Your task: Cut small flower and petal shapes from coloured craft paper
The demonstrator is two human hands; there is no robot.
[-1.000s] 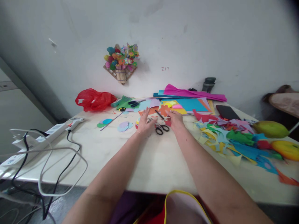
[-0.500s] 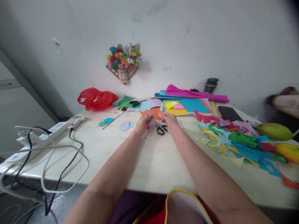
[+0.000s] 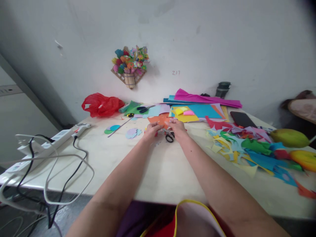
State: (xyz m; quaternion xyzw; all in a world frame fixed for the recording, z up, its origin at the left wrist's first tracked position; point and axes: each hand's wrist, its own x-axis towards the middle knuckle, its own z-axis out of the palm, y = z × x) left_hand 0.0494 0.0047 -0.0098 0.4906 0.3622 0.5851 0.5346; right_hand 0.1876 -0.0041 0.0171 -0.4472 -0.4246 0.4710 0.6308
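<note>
My left hand [image 3: 151, 131] and my right hand [image 3: 178, 129] are close together over the middle of the table, fingers bent and fingertips pinched. Whatever is between them is too small and blurred to make out. Just beyond the fingertips an orange piece of paper [image 3: 158, 121] lies flat. Scissors with black handles [image 3: 169, 138] rest between the hands, their right loop partly covered by my right hand. Small red bits show by the fingers. Left of my hands are lilac and light-blue scalloped paper cutouts [image 3: 132, 133].
Blue and green paper circles [image 3: 114, 127] lie at left, near a power strip [image 3: 39, 153] with loose cables. A red plastic bag [image 3: 101, 104], dark-handled scissors [image 3: 142, 109] and coloured sheets [image 3: 204, 112] stand behind. Paper scraps [image 3: 247, 144], a phone [image 3: 243, 119] and mango-like fruit [image 3: 288, 138] are at right.
My hands have drawn a little closer together. My right hand has shifted slightly left, covering more of the scissors' right loop. The orange paper stays in place.
</note>
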